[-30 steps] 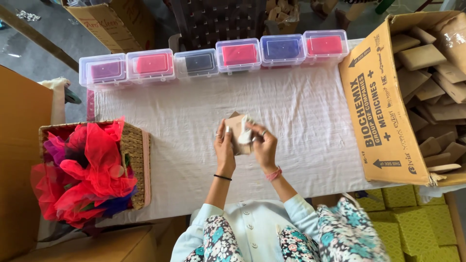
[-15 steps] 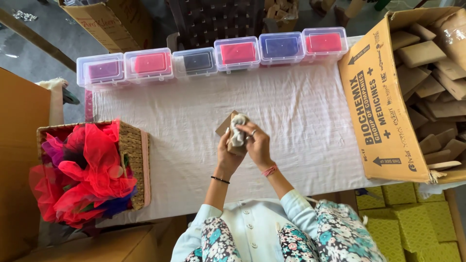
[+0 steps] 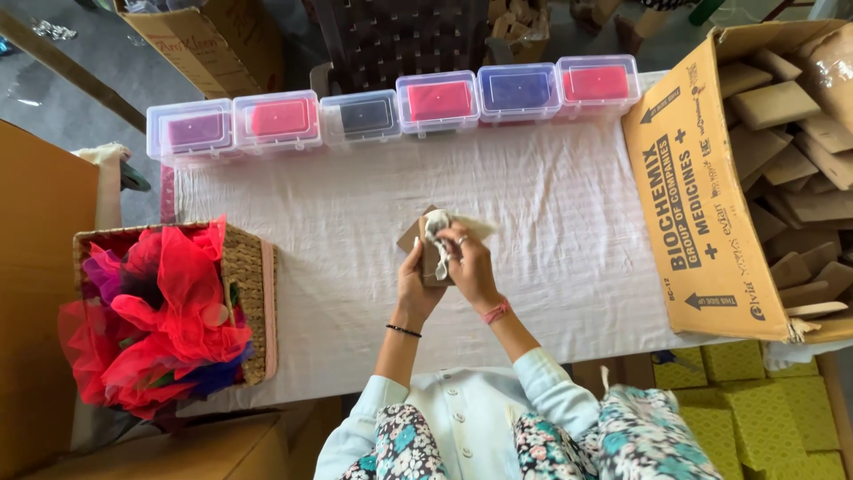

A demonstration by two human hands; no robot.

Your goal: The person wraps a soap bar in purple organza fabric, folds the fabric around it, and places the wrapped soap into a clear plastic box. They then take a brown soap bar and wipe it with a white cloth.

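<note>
Over the middle of the white cloth-covered table (image 3: pixel 551 213), both hands meet around one small brown cardboard box (image 3: pixel 428 252). My left hand (image 3: pixel 414 289) grips that box from below and the left. A crumpled piece of white tissue (image 3: pixel 444 224) lies on top of the box, pinched and pressed there by my right hand (image 3: pixel 469 265). A thin black band circles the left wrist and a pink one the right.
Several clear lidded tubs with purple, pink, dark, red and blue contents (image 3: pixel 395 111) line the far edge. A wicker basket of red and pink netting (image 3: pixel 169 311) stands at the left. A large open carton of brown boxes (image 3: pixel 711 196) lies at the right.
The hands and the box drifted slightly left and nearer. The white tissue has shifted on top of the box as the right fingers worked it.
</note>
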